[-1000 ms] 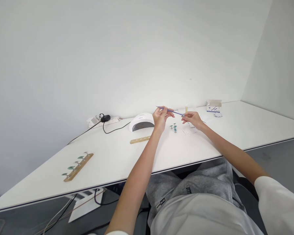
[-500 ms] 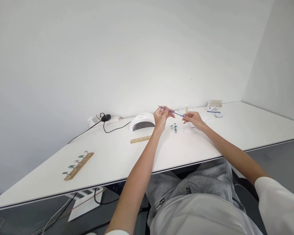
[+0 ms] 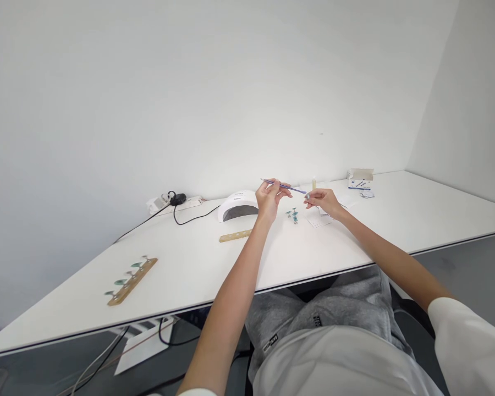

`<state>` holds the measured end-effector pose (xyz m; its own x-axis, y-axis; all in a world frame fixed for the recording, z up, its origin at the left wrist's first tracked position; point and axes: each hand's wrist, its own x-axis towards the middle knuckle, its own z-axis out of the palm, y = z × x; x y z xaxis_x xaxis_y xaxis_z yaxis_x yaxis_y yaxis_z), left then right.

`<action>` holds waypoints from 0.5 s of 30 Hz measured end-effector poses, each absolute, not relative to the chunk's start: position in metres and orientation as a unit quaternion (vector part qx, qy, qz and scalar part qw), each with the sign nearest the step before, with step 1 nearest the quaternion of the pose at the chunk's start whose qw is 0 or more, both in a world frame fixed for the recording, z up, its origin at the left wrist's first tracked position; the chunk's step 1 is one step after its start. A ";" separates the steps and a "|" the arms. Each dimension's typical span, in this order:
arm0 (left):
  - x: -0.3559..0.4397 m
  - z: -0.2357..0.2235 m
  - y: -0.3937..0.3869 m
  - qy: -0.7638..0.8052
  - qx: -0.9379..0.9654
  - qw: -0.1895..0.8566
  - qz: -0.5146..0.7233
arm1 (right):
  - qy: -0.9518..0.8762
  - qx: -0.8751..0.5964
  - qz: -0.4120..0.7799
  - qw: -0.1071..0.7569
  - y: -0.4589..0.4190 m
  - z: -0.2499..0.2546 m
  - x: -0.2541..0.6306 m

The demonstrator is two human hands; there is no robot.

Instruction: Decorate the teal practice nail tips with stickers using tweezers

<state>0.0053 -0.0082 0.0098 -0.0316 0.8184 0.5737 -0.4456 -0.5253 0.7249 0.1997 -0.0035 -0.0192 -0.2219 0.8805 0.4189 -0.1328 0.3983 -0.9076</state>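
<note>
My left hand (image 3: 269,198) is closed around a thin purple nail brush (image 3: 292,188), whose tip points right toward my other hand. In my right hand (image 3: 324,199), thumb and fingers pinch a small silvery nail-tip stand (image 3: 307,196); its details are too small to make out. The brush tip and the stand are close but apart. Below the hands, several teal nail tips on small stands (image 3: 295,215) cluster on the white table (image 3: 305,247). A white printed sheet (image 3: 319,220) lies under my right hand.
A white nail lamp (image 3: 236,199) stands behind a wooden strip (image 3: 234,236), which my left forearm partly covers. At left, another wooden strip (image 3: 134,281) bears several upright nail tips. A small bottle (image 3: 314,183), an open box (image 3: 360,179) and a power adapter (image 3: 178,199) are farther back.
My left hand has moved slightly left, drawing the brush tip away from the stand in my right hand. My right hand has turned a little, so the silvery piece shows more.
</note>
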 end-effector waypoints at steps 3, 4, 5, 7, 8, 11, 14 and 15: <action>0.009 0.010 -0.011 0.175 0.541 0.458 0.683 | -0.627 -0.295 0.467 0.549 -0.004 -0.018 0.199; 0.010 0.010 -0.012 0.175 0.544 0.458 0.681 | -0.627 -0.296 0.468 0.548 -0.005 -0.018 0.199; 0.010 0.010 -0.012 0.176 0.545 0.457 0.681 | -0.627 -0.297 0.468 0.547 -0.005 -0.018 0.199; 0.009 0.010 -0.011 0.180 0.543 0.449 0.686 | -0.628 -0.297 0.469 0.546 -0.005 -0.018 0.199; 0.008 0.010 -0.011 0.184 0.542 0.446 0.688 | -0.629 -0.297 0.469 0.545 -0.005 -0.018 0.199; 0.005 0.011 -0.009 0.191 0.536 0.445 0.692 | -0.629 -0.301 0.465 0.545 -0.004 -0.019 0.199; 0.004 0.012 -0.009 0.187 0.533 0.449 0.693 | -0.627 -0.307 0.463 0.547 -0.003 -0.021 0.200; 0.005 0.012 -0.010 0.186 0.535 0.451 0.690 | -0.625 -0.307 0.463 0.548 -0.003 -0.021 0.200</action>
<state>0.0047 -0.0101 0.0118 -0.0209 0.8204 0.5714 -0.4231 -0.5250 0.7384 0.1995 -0.0026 -0.0207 -0.2112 0.8916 0.4006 -0.1235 0.3822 -0.9158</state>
